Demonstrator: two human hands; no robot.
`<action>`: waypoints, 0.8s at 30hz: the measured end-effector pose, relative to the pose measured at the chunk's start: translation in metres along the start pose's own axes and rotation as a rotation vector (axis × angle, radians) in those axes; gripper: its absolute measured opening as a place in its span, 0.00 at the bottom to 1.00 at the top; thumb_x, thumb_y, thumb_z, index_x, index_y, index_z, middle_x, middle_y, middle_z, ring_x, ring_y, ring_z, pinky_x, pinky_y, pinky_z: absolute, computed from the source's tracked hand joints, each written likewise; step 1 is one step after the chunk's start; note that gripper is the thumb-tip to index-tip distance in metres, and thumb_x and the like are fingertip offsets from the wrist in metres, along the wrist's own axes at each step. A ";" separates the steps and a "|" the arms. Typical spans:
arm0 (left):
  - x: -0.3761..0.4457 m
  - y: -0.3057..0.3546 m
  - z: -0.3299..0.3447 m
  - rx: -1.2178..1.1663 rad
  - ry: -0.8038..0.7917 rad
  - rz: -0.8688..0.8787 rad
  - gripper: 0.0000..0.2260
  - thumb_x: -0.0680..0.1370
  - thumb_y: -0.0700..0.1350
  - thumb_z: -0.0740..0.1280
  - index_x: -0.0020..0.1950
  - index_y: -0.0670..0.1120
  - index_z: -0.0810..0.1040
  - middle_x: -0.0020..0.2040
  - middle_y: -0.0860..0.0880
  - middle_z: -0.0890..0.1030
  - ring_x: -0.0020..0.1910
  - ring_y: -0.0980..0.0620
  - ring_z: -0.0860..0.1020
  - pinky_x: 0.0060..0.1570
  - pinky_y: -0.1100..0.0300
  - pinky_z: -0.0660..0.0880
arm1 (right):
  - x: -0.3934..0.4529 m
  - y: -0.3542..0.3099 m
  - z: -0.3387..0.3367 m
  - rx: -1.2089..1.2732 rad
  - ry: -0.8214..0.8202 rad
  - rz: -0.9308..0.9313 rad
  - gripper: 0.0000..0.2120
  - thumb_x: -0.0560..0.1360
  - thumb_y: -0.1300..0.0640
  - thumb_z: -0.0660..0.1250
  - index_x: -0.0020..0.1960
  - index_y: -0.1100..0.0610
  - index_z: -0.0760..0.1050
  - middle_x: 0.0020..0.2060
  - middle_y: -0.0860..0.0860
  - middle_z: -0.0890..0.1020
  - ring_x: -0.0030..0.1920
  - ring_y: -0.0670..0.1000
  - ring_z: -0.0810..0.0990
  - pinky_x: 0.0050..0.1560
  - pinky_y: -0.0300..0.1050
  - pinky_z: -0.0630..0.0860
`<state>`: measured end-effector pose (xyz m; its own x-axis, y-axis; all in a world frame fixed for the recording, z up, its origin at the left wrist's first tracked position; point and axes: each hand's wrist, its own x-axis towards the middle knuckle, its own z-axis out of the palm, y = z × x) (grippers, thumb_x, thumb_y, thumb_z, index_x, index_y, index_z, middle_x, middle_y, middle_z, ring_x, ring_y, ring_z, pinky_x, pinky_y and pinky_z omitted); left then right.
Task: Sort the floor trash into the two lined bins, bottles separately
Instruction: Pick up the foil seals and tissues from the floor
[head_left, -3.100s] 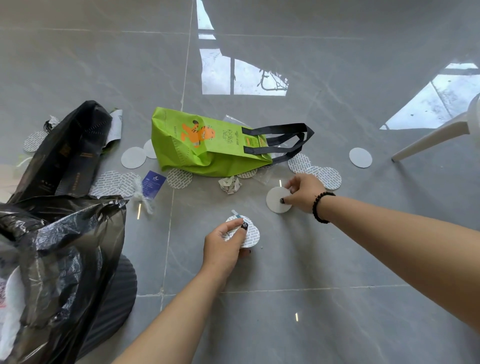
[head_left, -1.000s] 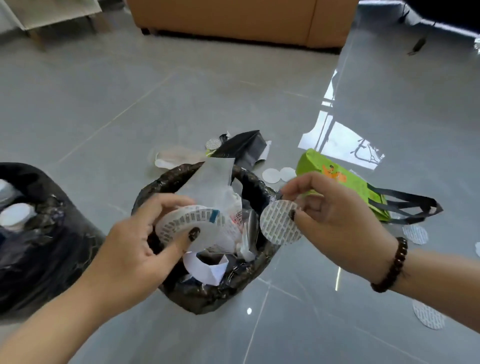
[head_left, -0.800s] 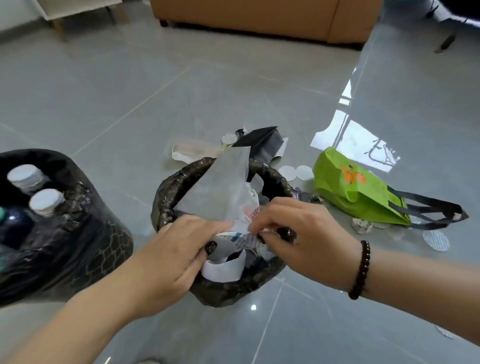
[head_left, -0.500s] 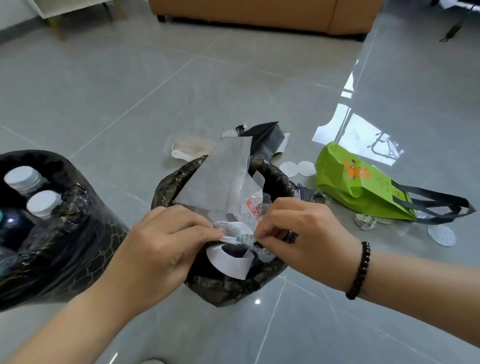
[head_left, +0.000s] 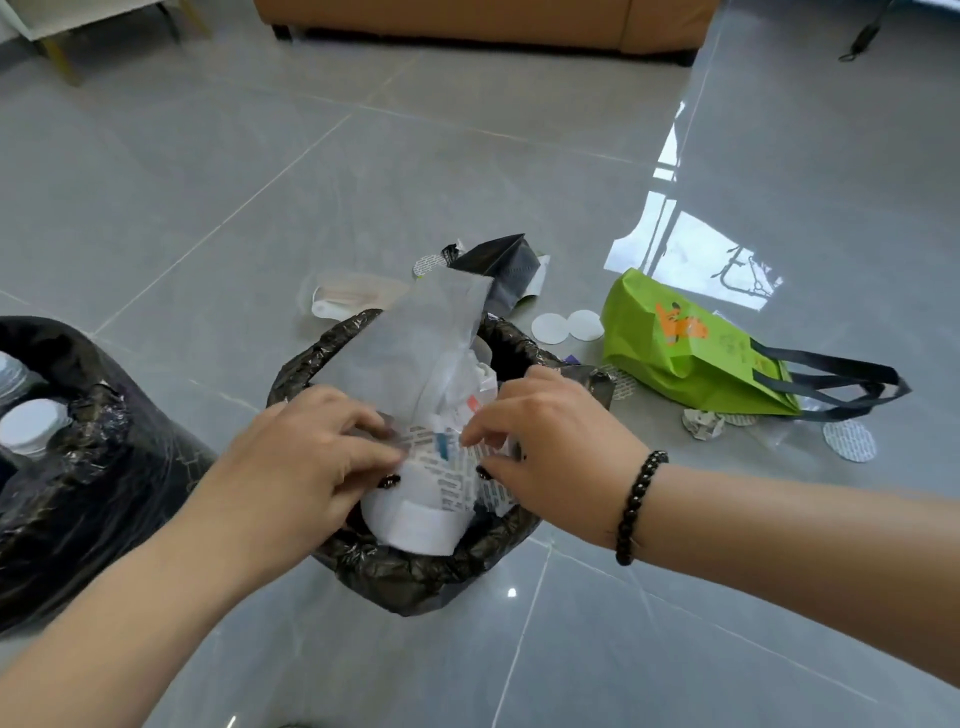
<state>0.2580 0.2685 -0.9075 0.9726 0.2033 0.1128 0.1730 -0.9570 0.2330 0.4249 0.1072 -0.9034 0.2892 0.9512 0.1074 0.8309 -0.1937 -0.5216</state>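
Note:
A small bin with a black liner stands in the middle, stuffed with paper; a pale sheet sticks up out of it. My left hand and my right hand meet over its opening, thumbs and fingertips pinching printed round paper discs that lie on top of the trash. At the left edge stands a larger black-lined bin with bottles whose white caps show. Loose discs lie on the floor behind.
A green tote bag with black handles lies right of the bin, with a crumpled paper and another disc beside it. A black bag and a clear wrapper lie behind the bin. A tan sofa stands far back.
Both hands carried the discs from the floor to above the middle bin, then came together and lowered them onto the paper in it. The view shifted slightly.

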 end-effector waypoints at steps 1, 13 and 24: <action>0.002 -0.001 0.005 0.051 -0.035 0.003 0.08 0.71 0.49 0.69 0.47 0.55 0.86 0.48 0.53 0.80 0.49 0.50 0.77 0.41 0.53 0.76 | -0.001 0.001 0.000 -0.060 -0.013 0.014 0.11 0.75 0.56 0.67 0.56 0.47 0.80 0.44 0.43 0.75 0.49 0.46 0.66 0.54 0.42 0.65; 0.084 0.085 -0.026 0.165 0.051 0.314 0.07 0.67 0.38 0.72 0.41 0.49 0.84 0.37 0.52 0.79 0.31 0.46 0.77 0.25 0.57 0.73 | -0.062 0.076 -0.048 -0.021 0.297 0.251 0.11 0.70 0.55 0.66 0.51 0.52 0.81 0.46 0.49 0.76 0.50 0.55 0.74 0.54 0.52 0.71; 0.177 0.257 0.097 0.101 -0.535 0.421 0.10 0.77 0.43 0.61 0.55 0.47 0.78 0.52 0.47 0.79 0.54 0.42 0.77 0.49 0.52 0.77 | -0.224 0.219 -0.060 0.073 0.395 1.085 0.07 0.72 0.59 0.69 0.49 0.53 0.80 0.49 0.50 0.78 0.51 0.52 0.78 0.49 0.39 0.66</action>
<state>0.4898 0.0386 -0.9217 0.8986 -0.2953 -0.3246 -0.2477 -0.9519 0.1802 0.5708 -0.1625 -0.9908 0.9730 0.1490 -0.1763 0.0288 -0.8362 -0.5476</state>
